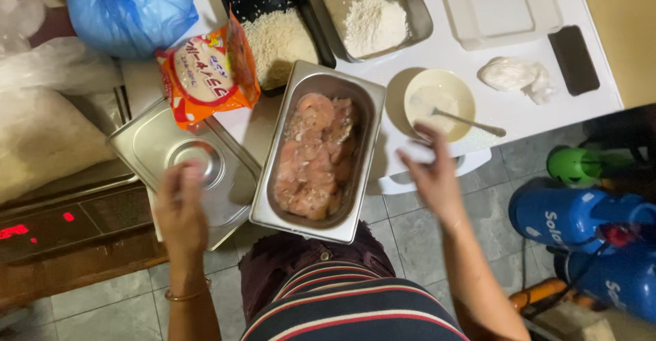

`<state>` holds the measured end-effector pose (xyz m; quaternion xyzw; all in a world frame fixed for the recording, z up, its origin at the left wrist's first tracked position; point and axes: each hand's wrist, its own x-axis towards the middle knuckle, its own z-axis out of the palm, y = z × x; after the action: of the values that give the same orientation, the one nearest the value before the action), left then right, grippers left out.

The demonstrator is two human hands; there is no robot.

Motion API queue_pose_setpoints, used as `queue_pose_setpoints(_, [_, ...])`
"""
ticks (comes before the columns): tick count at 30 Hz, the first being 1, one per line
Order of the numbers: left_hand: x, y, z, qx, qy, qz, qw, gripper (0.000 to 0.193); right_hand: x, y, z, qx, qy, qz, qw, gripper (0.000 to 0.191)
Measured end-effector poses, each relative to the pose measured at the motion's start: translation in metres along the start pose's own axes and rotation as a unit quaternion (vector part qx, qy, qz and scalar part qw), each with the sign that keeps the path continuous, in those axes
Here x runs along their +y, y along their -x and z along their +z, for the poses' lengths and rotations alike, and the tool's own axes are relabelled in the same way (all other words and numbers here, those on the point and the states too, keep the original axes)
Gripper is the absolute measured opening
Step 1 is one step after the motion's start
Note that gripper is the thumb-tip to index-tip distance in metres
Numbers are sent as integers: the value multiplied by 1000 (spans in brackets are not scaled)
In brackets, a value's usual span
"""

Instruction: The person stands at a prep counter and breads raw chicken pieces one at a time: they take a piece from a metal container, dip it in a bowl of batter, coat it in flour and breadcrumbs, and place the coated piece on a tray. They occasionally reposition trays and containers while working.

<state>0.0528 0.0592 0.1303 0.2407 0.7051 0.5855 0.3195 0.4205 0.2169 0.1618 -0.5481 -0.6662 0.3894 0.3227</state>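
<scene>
A deep steel pan (355,177) full of raw seasoned chicken pieces (313,155) sits at the table's near edge, between my hands. My left hand (180,208) hovers blurred over a flat steel lid (147,146) at the left, fingers loosely curled; whether it holds anything is unclear. My right hand (432,170) reaches toward a cream bowl (441,88) of white batter with a spoon (471,122) in it; something small and white sits at its fingertips, blurred.
An orange bag of breadcrumbs (205,74) leans by a black tray of crumbs (277,40). A steel pan of flour (376,23), a white cutting board (495,3) and a crumpled white bag (516,74) lie farther back. Blue containers (581,218) stand on the tiled floor at right.
</scene>
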Motion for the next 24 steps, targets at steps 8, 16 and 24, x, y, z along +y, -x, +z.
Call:
queue_pose_setpoints(8, [-18, -20, 81, -183, 8, 74, 980, 25, 52, -164, -99, 14, 250, -179, 951, 38])
queue_pose_setpoints(16, [-36, -15, 67, -256, 137, -83, 953, 22, 107, -216, -154, -320, 229, 92, 915, 40])
queue_pose_setpoints(24, [-6, 56, 72, -119, 121, -51, 984, 85, 100, -201, -135, -380, 43, 115, 917, 41])
